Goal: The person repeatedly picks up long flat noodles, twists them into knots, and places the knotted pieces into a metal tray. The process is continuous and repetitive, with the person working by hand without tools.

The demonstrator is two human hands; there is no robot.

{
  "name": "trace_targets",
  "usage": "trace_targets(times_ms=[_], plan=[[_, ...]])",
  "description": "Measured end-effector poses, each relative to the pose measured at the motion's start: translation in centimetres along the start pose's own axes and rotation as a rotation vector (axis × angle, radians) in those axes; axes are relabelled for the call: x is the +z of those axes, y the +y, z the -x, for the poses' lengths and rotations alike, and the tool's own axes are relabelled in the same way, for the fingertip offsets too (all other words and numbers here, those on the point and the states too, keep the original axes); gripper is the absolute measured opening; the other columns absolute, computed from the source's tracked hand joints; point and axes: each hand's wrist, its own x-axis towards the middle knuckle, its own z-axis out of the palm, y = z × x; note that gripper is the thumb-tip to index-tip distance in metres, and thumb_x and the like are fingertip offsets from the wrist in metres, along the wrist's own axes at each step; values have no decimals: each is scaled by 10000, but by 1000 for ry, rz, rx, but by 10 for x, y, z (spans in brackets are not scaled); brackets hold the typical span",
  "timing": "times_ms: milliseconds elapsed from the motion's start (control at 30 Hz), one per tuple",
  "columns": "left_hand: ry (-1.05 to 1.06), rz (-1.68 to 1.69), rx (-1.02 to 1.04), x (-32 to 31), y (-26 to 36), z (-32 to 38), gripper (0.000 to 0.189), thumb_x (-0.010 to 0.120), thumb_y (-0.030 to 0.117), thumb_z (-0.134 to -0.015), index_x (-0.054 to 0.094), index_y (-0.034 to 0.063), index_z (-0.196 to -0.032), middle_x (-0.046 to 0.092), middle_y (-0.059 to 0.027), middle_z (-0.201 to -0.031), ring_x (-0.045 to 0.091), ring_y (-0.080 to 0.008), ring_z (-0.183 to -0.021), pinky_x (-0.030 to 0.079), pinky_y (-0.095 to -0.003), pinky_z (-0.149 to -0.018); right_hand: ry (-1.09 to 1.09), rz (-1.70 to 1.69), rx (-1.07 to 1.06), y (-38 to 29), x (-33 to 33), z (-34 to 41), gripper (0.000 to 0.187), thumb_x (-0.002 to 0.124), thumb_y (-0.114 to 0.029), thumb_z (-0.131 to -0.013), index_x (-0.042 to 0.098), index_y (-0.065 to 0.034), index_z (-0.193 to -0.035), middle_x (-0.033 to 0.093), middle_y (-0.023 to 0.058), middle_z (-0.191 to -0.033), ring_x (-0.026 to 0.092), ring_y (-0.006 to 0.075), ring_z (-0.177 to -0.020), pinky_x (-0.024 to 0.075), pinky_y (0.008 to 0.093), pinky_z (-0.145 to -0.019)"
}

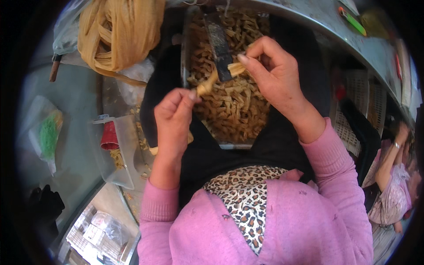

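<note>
My left hand point(177, 109) pinches a knotted yellow-tan strip point(206, 86) between thumb and fingers, left of the end of a dark flat bar point(220, 49). On the bar's right side, my right hand point(273, 71) grips a short folded piece of similar strip point(236, 69) between thumb and forefinger. The bar reaches over a metal tray point(236, 145) between my knees. Many small knotted tan pieces point(238, 109) lie heaped in that tray. A big bundle of long tan strips point(121, 33) hangs at the upper left. Whether the two held pieces are joined is unclear.
A clear plastic bin point(127, 169) with a red cup-like object point(109, 135) stands at left. Green netting point(48, 135) lies in a bag. A green-handled cutter point(352, 21) rests on the metal table at upper right. Another person point(389, 195) sits at far right, near plastic crates point(352, 109).
</note>
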Motion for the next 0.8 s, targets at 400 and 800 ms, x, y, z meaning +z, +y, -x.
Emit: trace_targets(times_ms=[400,800], plan=[[-384,-450,377,47,22,63,250,583,1,-916,618,7,-1164,551,40,-842,459,-38,-712,370,-186,-637,-408,391,102,-65,-50,74,199,710,-261,-870,698,-74,-805,631,123,-592,644,301,-584,513,398,-571],[-340,-149,244,82,9,87,141,624,-7,-932,598,12,-1070,522,38,-770,458,-27,-649,355,-181,-536,73,109,136,-58,-37,117,223,687,-297,-888,731,-80,-866,707,103,-741,702,320,-731,535,420,-653]])
